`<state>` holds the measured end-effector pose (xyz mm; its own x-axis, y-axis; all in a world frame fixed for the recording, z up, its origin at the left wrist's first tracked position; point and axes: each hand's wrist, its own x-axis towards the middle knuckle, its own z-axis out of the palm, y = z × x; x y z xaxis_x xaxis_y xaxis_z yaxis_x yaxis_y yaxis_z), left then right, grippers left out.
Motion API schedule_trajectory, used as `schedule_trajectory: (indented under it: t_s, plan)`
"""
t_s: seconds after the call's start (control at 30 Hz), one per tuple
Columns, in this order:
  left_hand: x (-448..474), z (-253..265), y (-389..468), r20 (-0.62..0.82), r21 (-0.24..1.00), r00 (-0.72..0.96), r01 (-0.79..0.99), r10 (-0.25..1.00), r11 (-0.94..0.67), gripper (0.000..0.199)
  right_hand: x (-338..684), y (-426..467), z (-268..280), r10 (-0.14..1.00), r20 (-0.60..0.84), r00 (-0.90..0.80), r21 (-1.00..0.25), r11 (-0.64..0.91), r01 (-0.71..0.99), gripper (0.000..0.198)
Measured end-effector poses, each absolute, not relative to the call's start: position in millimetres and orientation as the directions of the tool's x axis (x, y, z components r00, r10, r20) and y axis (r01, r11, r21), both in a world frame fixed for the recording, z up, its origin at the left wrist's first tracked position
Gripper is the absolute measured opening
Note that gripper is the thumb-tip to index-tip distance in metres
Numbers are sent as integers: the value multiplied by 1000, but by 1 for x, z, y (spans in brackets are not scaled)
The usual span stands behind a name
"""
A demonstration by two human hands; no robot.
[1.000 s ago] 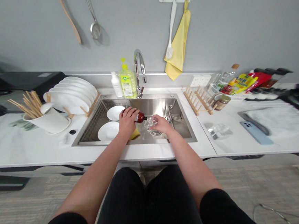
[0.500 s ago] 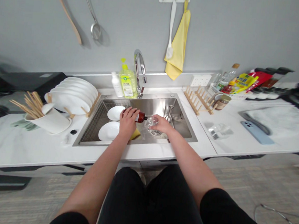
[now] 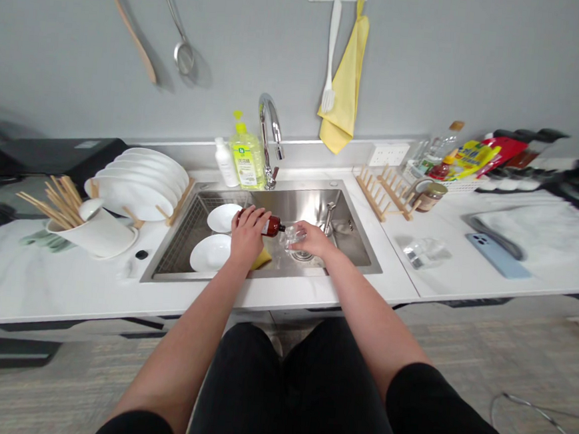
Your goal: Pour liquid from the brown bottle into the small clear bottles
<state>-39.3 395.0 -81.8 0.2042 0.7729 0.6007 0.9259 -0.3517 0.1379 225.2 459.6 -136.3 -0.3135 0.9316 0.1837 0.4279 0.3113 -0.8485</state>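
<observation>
Over the sink point(image 3: 366, 258), my left hand point(image 3: 248, 235) is wrapped round a brown bottle point(image 3: 271, 226) with a dark neck, tipped on its side and pointing right. My right hand point(image 3: 312, 237) grips a small clear cup point(image 3: 292, 236) whose mouth is at the bottle's neck. Whether liquid flows between them is too small to make out. Below and left of the bottle lie two white plates point(image 3: 209, 253) in the sink. A yellow cloth point(image 3: 262, 260) shows beside my left wrist, partly hidden by it.
Behind the sink stand the faucet point(image 3: 270, 135), a yellow-green pump bottle point(image 3: 246, 160) and a white bottle point(image 3: 225, 164). Racked plates point(image 3: 131, 194) and a white chopstick holder point(image 3: 98, 232) are left. Rightward are a wooden rack point(image 3: 388, 197), a jar point(image 3: 431, 197), a clear plastic bag point(image 3: 427, 252) and a phone point(image 3: 497, 256).
The view has shifted very slightly. Both hands, the brown bottle and the clear cup keep nearly the same position.
</observation>
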Motion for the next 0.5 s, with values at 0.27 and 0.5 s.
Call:
schedule_trajectory:
  t_s: [0.27, 0.5]
  plan:
    - [-38, -80, 394, 603, 143, 203, 924, 772, -355, 67, 226, 463, -142, 924, 216, -315, -836, 342, 430, 74]
    - [-37, -78, 393, 597, 146, 205, 923, 775, -356, 67, 226, 463, -143, 921, 220, -322, -834, 349, 427, 74]
